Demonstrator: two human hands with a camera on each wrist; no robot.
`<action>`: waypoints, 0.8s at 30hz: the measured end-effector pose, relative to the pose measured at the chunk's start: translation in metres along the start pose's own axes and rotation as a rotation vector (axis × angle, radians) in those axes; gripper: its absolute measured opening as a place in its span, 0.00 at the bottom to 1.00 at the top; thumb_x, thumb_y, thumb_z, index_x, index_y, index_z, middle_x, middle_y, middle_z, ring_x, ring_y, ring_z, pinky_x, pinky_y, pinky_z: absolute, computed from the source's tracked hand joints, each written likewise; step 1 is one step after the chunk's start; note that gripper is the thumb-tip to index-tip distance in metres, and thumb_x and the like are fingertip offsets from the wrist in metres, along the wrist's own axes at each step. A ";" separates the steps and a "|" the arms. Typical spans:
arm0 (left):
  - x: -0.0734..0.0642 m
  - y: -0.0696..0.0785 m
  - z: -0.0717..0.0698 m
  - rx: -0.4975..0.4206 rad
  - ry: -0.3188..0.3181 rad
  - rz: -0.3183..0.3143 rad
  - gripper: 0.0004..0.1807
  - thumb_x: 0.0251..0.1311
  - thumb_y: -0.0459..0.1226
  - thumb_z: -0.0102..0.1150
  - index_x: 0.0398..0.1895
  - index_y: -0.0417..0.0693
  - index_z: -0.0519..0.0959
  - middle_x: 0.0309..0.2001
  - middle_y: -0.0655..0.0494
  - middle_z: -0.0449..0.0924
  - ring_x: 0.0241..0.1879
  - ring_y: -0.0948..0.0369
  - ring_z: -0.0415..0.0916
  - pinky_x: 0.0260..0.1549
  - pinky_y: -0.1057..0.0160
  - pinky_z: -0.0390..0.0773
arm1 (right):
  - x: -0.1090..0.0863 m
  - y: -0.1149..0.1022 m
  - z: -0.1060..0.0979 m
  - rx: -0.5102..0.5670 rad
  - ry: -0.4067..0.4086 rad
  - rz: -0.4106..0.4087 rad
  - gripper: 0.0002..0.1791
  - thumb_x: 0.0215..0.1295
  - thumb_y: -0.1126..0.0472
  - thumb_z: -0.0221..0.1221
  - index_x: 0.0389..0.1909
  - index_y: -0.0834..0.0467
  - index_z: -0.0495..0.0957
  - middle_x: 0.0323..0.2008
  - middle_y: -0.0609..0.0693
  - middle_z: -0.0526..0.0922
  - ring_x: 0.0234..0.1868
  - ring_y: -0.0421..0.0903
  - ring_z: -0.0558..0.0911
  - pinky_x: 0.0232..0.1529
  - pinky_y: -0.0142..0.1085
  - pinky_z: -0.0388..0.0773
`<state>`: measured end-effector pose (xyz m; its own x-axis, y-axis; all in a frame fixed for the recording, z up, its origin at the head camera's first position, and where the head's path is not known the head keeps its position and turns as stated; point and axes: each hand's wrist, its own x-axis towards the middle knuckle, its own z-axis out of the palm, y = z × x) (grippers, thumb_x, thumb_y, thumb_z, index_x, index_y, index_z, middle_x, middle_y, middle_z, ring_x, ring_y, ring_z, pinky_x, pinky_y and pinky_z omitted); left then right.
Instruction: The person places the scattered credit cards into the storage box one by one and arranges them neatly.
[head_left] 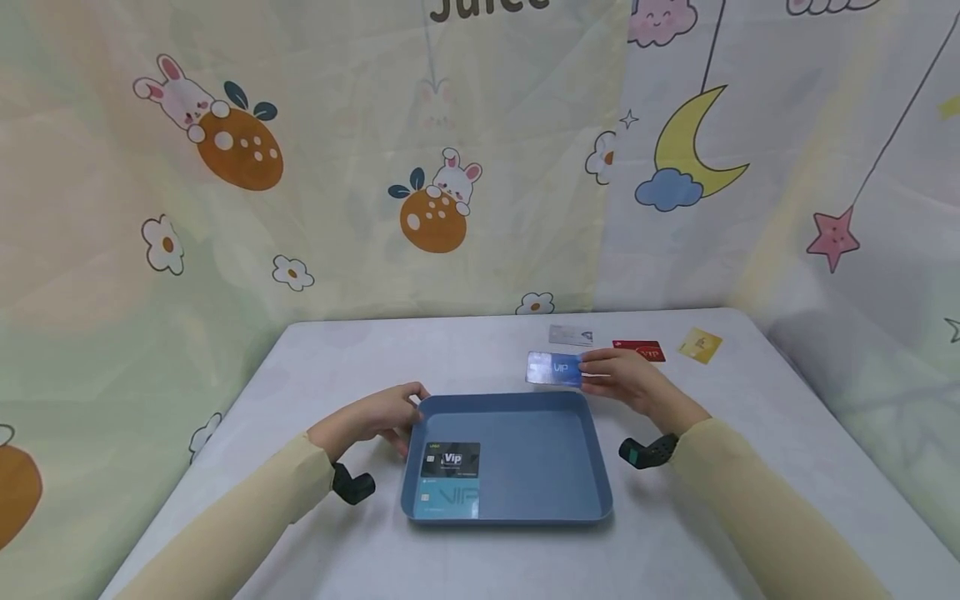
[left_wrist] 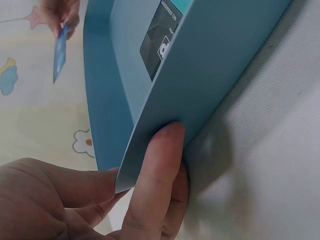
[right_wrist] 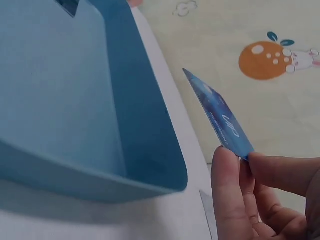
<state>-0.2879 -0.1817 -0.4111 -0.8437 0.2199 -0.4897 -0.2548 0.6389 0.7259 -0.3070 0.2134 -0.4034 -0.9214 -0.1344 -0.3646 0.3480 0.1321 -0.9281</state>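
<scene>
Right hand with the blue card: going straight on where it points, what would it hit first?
The way looks free: the right hand and its blue card point leftward over the table, beyond the tray. Depth is unclear, so it might pass near the left hand.

A pale yellow left sleeve (head_left: 225, 533) fills the lower left of the head view, a matching right sleeve (head_left: 757, 517) the lower right; by the bare hands (head_left: 378, 414) sit black wrist devices (head_left: 354, 484), the right one partly green.
</scene>
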 end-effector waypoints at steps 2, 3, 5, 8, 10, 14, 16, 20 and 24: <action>0.000 0.000 0.000 0.004 0.001 0.002 0.19 0.71 0.29 0.50 0.63 0.44 0.71 0.51 0.42 0.77 0.43 0.51 0.83 0.26 0.56 0.90 | -0.001 0.000 0.006 -0.001 -0.004 -0.010 0.32 0.75 0.62 0.60 0.75 0.66 0.63 0.72 0.68 0.67 0.51 0.49 0.87 0.54 0.36 0.86; 0.000 0.000 0.000 0.006 0.002 0.002 0.19 0.72 0.29 0.50 0.63 0.44 0.71 0.51 0.42 0.77 0.43 0.51 0.83 0.26 0.56 0.90 | -0.001 0.000 0.009 -0.002 -0.008 -0.012 0.33 0.74 0.62 0.61 0.75 0.66 0.63 0.71 0.68 0.67 0.49 0.48 0.88 0.54 0.36 0.86; 0.000 0.000 0.000 0.007 0.002 0.001 0.18 0.72 0.29 0.50 0.63 0.44 0.71 0.51 0.42 0.78 0.43 0.51 0.83 0.26 0.56 0.90 | -0.003 -0.001 0.014 -0.009 -0.023 -0.013 0.32 0.74 0.62 0.61 0.74 0.66 0.64 0.70 0.68 0.68 0.45 0.45 0.88 0.55 0.38 0.85; 0.000 0.000 0.000 0.006 0.004 -0.002 0.19 0.72 0.29 0.50 0.63 0.44 0.71 0.51 0.42 0.78 0.43 0.51 0.83 0.26 0.57 0.90 | -0.006 -0.002 0.020 -0.041 -0.057 -0.024 0.31 0.74 0.63 0.60 0.73 0.68 0.64 0.68 0.69 0.69 0.43 0.45 0.88 0.58 0.41 0.84; 0.000 0.000 0.000 0.005 0.003 0.001 0.19 0.72 0.28 0.50 0.63 0.43 0.71 0.51 0.42 0.78 0.43 0.51 0.83 0.26 0.56 0.90 | -0.006 -0.003 0.023 -0.038 -0.074 -0.029 0.30 0.74 0.64 0.60 0.72 0.69 0.65 0.66 0.68 0.71 0.42 0.45 0.88 0.59 0.43 0.83; -0.001 0.001 0.000 0.000 0.002 0.005 0.19 0.71 0.28 0.50 0.63 0.43 0.71 0.50 0.42 0.78 0.43 0.51 0.83 0.26 0.56 0.90 | -0.005 -0.003 0.032 -0.029 -0.093 -0.038 0.29 0.73 0.64 0.61 0.70 0.69 0.67 0.61 0.66 0.77 0.42 0.46 0.89 0.56 0.42 0.85; -0.002 0.001 -0.001 0.001 0.001 0.003 0.19 0.71 0.28 0.50 0.63 0.43 0.71 0.50 0.42 0.78 0.43 0.51 0.82 0.26 0.56 0.90 | -0.005 -0.003 0.036 -0.035 -0.098 -0.039 0.29 0.73 0.63 0.62 0.70 0.69 0.68 0.59 0.65 0.78 0.42 0.46 0.90 0.54 0.41 0.86; -0.001 0.002 0.000 0.007 -0.002 -0.005 0.19 0.71 0.28 0.49 0.63 0.44 0.71 0.50 0.43 0.78 0.43 0.51 0.83 0.26 0.57 0.89 | -0.007 -0.004 0.044 -0.054 -0.111 -0.046 0.28 0.72 0.63 0.63 0.68 0.70 0.69 0.56 0.64 0.79 0.41 0.47 0.89 0.49 0.39 0.88; -0.001 0.002 -0.001 0.018 -0.002 -0.004 0.19 0.71 0.28 0.49 0.63 0.44 0.71 0.49 0.43 0.79 0.41 0.52 0.83 0.26 0.57 0.89 | -0.007 -0.006 0.053 -0.062 -0.140 -0.049 0.26 0.72 0.63 0.63 0.65 0.70 0.70 0.51 0.62 0.81 0.40 0.47 0.88 0.47 0.40 0.89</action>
<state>-0.2879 -0.1812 -0.4083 -0.8416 0.2186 -0.4939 -0.2502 0.6527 0.7151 -0.2933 0.1614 -0.3992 -0.9024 -0.2772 -0.3300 0.2880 0.1818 -0.9402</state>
